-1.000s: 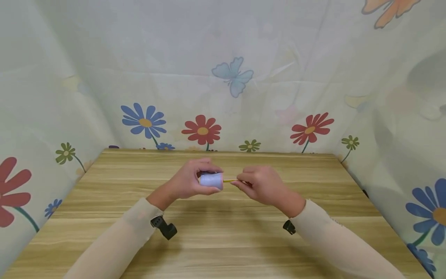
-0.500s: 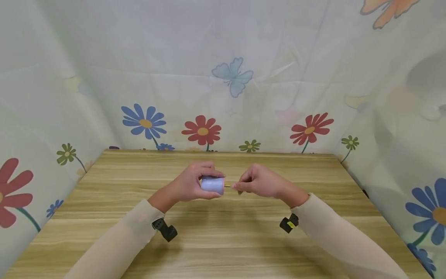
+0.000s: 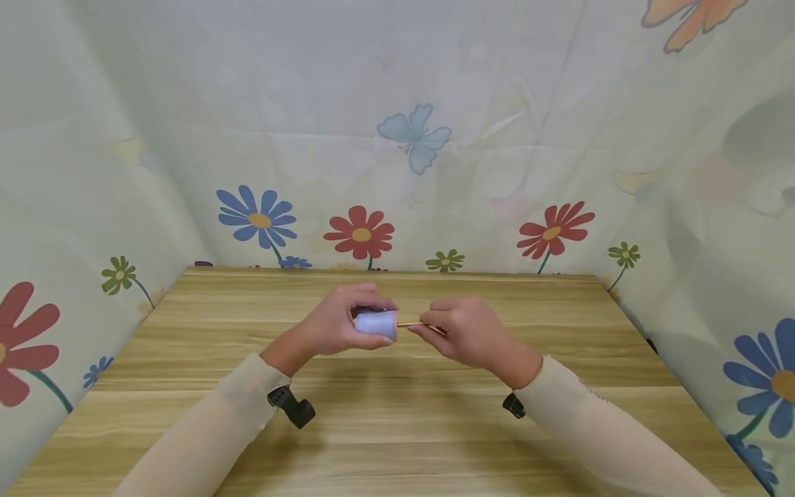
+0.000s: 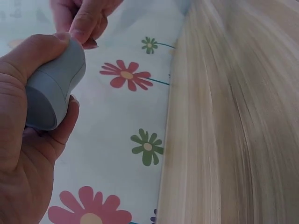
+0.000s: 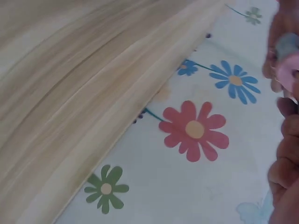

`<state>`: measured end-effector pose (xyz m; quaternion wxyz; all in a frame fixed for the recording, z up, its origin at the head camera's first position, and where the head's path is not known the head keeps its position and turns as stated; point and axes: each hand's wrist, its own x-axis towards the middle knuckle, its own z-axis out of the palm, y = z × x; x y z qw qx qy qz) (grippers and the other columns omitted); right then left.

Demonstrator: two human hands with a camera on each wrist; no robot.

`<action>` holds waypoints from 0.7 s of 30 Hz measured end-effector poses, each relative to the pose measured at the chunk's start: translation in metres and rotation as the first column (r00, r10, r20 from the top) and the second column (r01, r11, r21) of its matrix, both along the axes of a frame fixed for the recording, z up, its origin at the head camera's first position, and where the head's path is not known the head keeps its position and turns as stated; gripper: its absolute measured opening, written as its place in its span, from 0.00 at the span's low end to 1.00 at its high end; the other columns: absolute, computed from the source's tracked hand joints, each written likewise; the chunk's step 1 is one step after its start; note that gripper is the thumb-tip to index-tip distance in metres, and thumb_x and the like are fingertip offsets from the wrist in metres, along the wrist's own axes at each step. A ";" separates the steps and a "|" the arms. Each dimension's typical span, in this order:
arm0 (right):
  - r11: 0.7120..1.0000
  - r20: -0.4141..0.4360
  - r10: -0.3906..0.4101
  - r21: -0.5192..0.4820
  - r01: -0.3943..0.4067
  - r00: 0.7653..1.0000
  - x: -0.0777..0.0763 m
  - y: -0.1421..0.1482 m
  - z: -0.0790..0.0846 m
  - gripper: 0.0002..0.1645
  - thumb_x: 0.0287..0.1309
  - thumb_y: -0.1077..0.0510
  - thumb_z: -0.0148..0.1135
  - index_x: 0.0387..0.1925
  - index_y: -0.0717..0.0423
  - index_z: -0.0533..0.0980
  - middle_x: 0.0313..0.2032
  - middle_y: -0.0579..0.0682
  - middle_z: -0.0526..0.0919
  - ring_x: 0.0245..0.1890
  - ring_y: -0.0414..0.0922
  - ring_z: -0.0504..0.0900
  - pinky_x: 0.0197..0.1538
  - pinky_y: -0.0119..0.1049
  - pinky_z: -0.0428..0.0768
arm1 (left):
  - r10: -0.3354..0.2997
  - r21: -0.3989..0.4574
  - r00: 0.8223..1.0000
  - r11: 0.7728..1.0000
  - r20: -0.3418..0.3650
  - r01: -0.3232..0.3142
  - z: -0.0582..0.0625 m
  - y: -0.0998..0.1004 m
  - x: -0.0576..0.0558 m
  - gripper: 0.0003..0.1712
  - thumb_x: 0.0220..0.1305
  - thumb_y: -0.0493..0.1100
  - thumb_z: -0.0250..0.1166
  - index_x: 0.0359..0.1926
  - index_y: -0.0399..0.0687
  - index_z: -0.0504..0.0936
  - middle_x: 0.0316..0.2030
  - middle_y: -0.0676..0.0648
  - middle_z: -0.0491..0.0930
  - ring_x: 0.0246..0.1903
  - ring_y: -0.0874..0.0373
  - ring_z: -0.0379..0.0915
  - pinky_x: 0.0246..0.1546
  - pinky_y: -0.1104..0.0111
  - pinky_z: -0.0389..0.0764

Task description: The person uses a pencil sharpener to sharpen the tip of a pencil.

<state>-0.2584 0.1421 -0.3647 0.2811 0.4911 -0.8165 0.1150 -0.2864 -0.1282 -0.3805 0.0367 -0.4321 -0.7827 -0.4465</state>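
In the head view my left hand (image 3: 332,323) grips a pale blue, barrel-shaped pencil sharpener (image 3: 376,325), thumb below and fingers above. Its pink end faces right. A thin yellow pencil (image 3: 407,324) sticks out of that end, its tip hidden inside. My right hand (image 3: 470,333) pinches the pencil a short way from the sharpener. The left wrist view shows the sharpener's grey-looking body (image 4: 60,77) between thumb and fingers, with the right fingers (image 4: 86,23) close beyond it. In the right wrist view the pink end (image 5: 286,72) is partly cut off at the right edge.
Both hands are above a wood-grain table (image 3: 397,428). Behind it and at both sides hangs a pale curtain (image 3: 298,159) printed with flowers and butterflies. Each wrist wears a small black camera, such as the left one (image 3: 293,407).
My right hand turned at the wrist, one way and then back, while pinching the pencil. Both hands dipped slightly and rose again. The left hand keeps its grip on the sharpener.
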 end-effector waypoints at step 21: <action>0.997 0.350 -0.062 -0.025 0.075 0.935 -0.002 0.003 0.000 0.11 0.63 0.47 0.70 0.30 0.47 0.87 0.23 0.39 0.83 0.20 0.32 0.74 0.27 0.26 0.75 | -0.010 -0.027 0.999 1.000 -0.031 0.010 -0.009 0.002 -0.006 0.24 0.53 0.44 0.81 0.53 0.50 0.88 0.41 0.52 0.82 0.34 0.58 0.77 0.30 0.67 0.83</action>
